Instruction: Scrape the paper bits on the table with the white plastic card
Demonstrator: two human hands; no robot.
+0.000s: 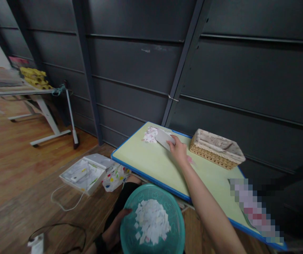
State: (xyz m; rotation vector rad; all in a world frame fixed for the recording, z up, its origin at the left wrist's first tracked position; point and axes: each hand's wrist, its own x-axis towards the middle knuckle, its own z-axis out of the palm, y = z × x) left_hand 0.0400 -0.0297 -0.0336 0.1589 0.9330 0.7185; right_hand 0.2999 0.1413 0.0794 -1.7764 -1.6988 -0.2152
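Fingers (173,140) of the right hand (179,151) pinch a white card (163,138) — left hand (124,212) (part-hidden) grips a teal basket (177,229) of scraps (151,220).

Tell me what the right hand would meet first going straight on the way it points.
Most likely the pile of paper scraps near the far corner of the table: the right hand aims its white card there, and the card's edge looks next to it, perhaps touching.

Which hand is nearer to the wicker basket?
Right. The right hand, holding a white card, is on the table beside the wicker basket; the left hand is off the table, holding the teal bowl.
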